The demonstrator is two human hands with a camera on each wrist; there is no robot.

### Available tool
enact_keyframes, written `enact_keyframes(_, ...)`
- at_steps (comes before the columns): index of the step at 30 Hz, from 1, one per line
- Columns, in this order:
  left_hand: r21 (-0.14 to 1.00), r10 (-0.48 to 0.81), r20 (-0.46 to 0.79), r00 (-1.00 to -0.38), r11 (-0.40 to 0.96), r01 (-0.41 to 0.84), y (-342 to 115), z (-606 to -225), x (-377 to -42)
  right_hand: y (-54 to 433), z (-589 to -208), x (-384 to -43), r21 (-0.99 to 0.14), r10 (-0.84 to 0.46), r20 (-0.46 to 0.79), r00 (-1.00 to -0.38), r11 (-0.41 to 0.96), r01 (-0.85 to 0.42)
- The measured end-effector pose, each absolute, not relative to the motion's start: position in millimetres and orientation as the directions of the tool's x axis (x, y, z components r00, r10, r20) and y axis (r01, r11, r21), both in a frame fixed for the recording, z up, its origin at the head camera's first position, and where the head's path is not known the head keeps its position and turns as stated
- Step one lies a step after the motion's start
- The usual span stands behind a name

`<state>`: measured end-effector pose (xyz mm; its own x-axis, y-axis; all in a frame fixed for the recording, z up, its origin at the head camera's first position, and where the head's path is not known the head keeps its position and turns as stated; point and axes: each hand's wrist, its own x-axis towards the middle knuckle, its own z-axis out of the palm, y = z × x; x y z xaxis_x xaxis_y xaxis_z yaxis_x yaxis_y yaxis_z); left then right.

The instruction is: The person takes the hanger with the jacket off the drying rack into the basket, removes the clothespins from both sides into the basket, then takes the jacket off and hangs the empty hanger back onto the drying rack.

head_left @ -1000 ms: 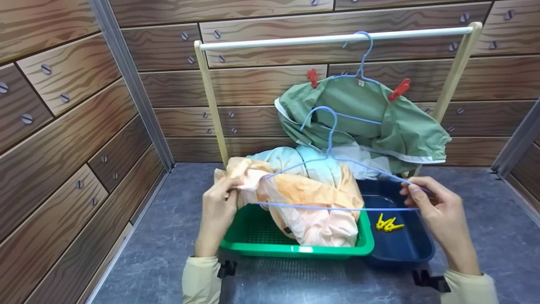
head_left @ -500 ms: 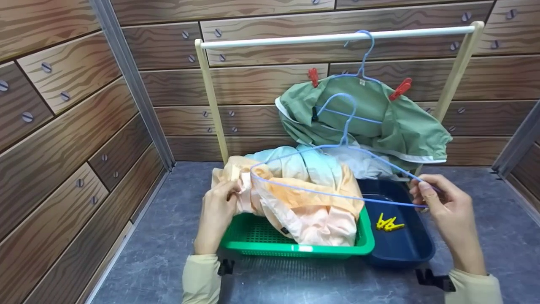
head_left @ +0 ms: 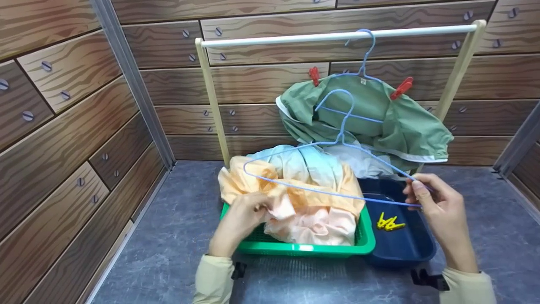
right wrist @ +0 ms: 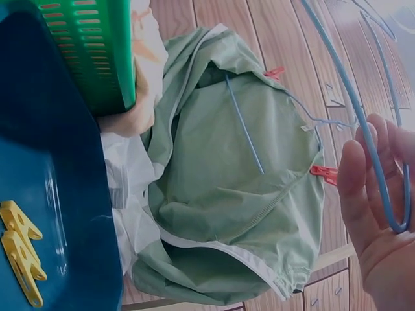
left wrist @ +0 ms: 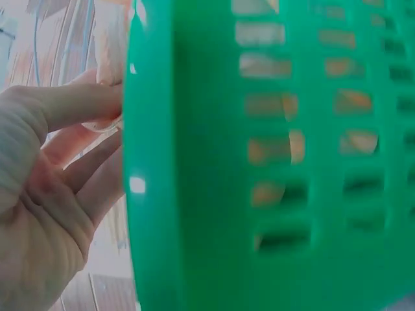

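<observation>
My right hand (head_left: 443,207) holds a blue wire hanger (head_left: 338,90) by its right corner. Hook upward, the hanger spans over the heaped clothes. In the right wrist view the hanger's wire (right wrist: 337,61) runs between fingers and thumb. My left hand (head_left: 240,221) pinches a pale pink edge of a peach garment (head_left: 314,226) above the green basket (head_left: 295,249). The basket's side hides part of that grip in the left wrist view, where the fingers (left wrist: 97,107) meet pale cloth. Behind the peach cloth lies light blue fabric (head_left: 287,158).
A green garment (head_left: 358,99) hangs by a hanger from the rack's white bar (head_left: 274,41), held with red clothespins (head_left: 403,88). Right of the basket stands a dark blue tub (head_left: 405,249) with yellow clothespins (head_left: 390,223). Wood-patterned walls enclose the back and sides.
My left hand has moved right and slightly down over the basket, drawing the pink edge along. The hanger's left end is now away from that hand, held by the right alone.
</observation>
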<state>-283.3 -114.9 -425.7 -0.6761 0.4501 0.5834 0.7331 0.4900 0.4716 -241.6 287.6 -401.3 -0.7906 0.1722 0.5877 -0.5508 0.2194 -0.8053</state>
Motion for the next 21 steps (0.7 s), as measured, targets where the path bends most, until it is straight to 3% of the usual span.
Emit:
enact_keyframes(9,0.424,0.574,0.346,-0.742,0.610,0.670,-92.9,-451.1,-286.8,280.7,-405.3,-245.8,-0.785,0.149,0.606,-0.782,0.275,-0.556)
enact_keyframes(21,0.479,0.554,0.215,-0.804,0.658,0.581,-99.6,-443.5,-286.1,276.7,-402.3,-244.6,-0.800,0.174,0.573,-0.800,0.330,-0.501)
